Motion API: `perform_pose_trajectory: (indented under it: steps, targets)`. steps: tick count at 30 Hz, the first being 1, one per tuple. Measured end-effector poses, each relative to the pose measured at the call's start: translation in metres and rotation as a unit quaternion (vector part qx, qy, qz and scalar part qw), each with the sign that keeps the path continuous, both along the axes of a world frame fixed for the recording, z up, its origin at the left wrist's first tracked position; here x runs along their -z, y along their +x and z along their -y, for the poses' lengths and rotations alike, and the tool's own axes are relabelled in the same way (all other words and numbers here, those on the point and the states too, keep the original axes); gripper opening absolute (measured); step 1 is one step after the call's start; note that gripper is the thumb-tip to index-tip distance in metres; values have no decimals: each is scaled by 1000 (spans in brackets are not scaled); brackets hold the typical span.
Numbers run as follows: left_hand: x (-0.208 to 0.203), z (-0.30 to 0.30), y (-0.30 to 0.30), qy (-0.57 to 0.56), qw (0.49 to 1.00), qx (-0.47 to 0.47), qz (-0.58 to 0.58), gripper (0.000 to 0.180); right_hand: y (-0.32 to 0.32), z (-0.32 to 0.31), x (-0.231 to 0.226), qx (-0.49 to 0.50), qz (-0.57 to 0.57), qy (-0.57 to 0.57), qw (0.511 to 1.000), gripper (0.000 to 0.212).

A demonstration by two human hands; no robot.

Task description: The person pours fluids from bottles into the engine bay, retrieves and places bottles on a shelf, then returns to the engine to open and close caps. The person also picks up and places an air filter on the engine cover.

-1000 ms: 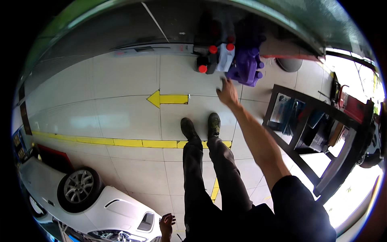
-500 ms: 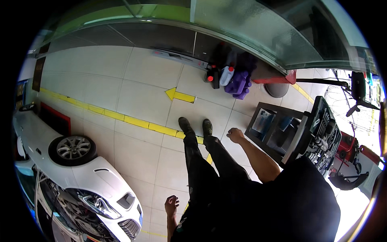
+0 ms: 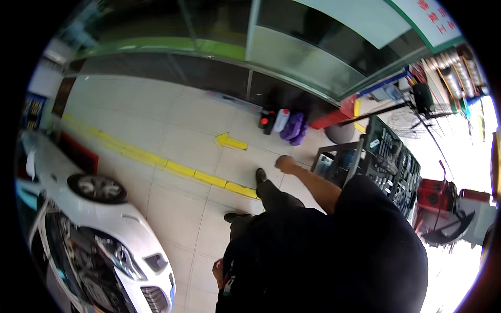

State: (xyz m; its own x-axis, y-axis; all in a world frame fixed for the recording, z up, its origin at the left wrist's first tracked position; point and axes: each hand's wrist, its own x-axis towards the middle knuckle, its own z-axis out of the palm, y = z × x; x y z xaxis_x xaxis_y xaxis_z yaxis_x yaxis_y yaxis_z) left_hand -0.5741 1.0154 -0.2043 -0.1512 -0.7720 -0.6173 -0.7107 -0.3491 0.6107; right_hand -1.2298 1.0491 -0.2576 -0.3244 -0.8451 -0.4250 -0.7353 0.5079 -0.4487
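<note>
My right hand (image 3: 285,164) hangs over the tiled floor ahead of me, its fingers curled in a loose fist and slightly blurred. Nothing shows in it. Just to its right stands a dark tool cart (image 3: 339,151) with an open case of sockets and hand tools (image 3: 389,156) on top. Low at my left side, part of my left hand (image 3: 217,268) peeks out beside my dark clothing; its fingers are mostly hidden. Neither hand touches anything that I can see.
A white car (image 3: 130,221) with its engine bay exposed stands at left. Purple jugs (image 3: 295,129), a pale jug (image 3: 282,120) and dark red-capped bottles (image 3: 266,122) line the glass-fronted wall. A yellow line (image 3: 209,178) and arrow (image 3: 232,141) mark the floor. Red equipment (image 3: 436,195) stands at right.
My feet have shifted in a step, one now farther back. The view has tilted up, showing more of the glass wall. My left hand has drawn back against my clothing.
</note>
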Motion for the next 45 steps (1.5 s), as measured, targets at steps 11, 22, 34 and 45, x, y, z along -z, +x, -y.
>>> perform_pose_trajectory:
  steps: [11,22,34,45]
  targets:
    - [-102,44,60,-35,982,-184,-18,43,83,31,-25,224,256,132,931,13]
    - [-25,-97,195,219,859,-461,41,38,232,218,-68,162,313,49,935,12]
    - [-89,-20,175,132,673,-727,-21,46,439,552,-127,-343,22,-138,929,36]
    - [-161,347,456,-325,721,-550,269,32,828,875,-307,-651,-43,-344,675,36]
